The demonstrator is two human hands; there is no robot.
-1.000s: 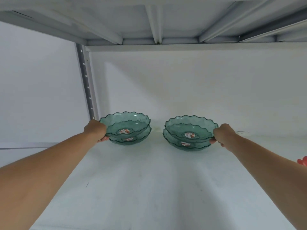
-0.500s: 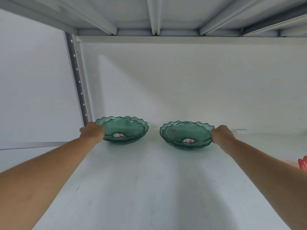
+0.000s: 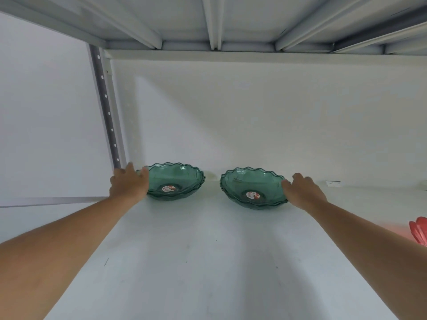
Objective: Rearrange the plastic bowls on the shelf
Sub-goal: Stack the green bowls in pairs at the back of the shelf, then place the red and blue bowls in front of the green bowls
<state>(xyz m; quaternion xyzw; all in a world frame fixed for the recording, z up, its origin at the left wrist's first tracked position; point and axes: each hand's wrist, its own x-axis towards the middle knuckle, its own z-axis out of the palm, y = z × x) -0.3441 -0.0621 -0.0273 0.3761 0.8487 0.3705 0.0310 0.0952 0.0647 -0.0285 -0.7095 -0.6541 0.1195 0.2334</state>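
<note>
Two nested stacks of translucent green plastic bowls with scalloped rims and red stickers inside rest near the back of the white shelf (image 3: 208, 262). The left stack (image 3: 178, 181) has my left hand (image 3: 128, 184) at its left rim, fingers spread and thumb lying over the edge. At the right rim of the right stack (image 3: 249, 188) is my right hand (image 3: 302, 191), fingers lifted apart with only the thumb touching the bowl. Neither hand grips a bowl.
A perforated grey upright post (image 3: 106, 112) stands just left of the left stack. The ribbed underside of the upper shelf (image 3: 215, 21) hangs overhead. A red plastic item (image 3: 419, 229) pokes in at the right edge. A small white label (image 3: 332, 183) lies by the back wall.
The upper bowls, held raised a second ago, have dropped fully into the lower ones. Both hands have loosened from a closed grip to spread fingers at the rims.
</note>
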